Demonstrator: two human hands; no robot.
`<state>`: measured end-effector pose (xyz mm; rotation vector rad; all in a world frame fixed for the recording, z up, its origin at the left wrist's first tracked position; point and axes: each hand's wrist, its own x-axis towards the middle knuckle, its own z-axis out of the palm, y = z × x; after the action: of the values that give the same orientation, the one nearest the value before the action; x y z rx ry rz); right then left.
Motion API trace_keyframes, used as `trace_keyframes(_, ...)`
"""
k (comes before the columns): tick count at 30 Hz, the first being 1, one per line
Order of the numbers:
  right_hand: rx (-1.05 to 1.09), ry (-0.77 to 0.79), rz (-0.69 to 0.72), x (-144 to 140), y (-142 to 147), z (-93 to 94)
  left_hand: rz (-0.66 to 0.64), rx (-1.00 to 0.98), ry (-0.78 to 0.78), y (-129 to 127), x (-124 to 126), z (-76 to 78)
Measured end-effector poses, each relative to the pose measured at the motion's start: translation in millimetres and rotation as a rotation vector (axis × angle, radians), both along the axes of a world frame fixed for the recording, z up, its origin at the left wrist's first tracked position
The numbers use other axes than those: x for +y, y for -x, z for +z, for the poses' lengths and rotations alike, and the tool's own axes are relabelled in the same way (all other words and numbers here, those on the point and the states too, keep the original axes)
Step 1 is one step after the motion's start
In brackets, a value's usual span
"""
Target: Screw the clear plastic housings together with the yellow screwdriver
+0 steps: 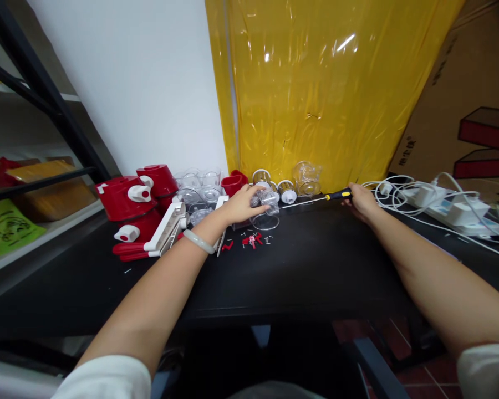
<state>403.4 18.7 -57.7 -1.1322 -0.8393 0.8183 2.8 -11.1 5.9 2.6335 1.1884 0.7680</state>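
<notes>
My left hand (246, 204) is closed around a clear plastic cup-like part (266, 219), which lies tilted on the black table (307, 266). My right hand (361, 200) grips the yellow-and-black handle of a screwdriver (336, 195). Its long thin shaft points left, and the tip reaches the clear part; whether it sits in a screw I cannot tell. Just in front of the left hand lie small red pieces (253, 240) and several loose screws (268, 240). Behind the hands stand metal grater drums (286, 191) with white ends and another clear plastic part (307, 178).
Red housings with white knobs (122, 199) stand at the left, beside white crank arms (166, 228) and several clear cups (199, 185). A white power strip (453, 208) with tangled cables lies at the right. Yellow plastic film (316, 83) hangs behind the table; a shelf (62, 221) flanks it.
</notes>
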Motion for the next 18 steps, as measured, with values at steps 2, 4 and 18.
trace_keyframes(2, -0.019, 0.033, -0.038, -0.5, 1.4, 1.4, -0.004, 0.001, 0.004, -0.1, -0.6, 0.4)
trace_keyframes(4, -0.026, 0.035, -0.061, -1.3, 3.1, 3.1, -0.005, 0.006, 0.005, -0.2, -1.1, 0.7)
trace_keyframes(18, -0.035, 0.06, -0.067, -3.1, 7.2, 4.1, 0.005, 0.018, -0.012, 0.1, -0.5, 0.6)
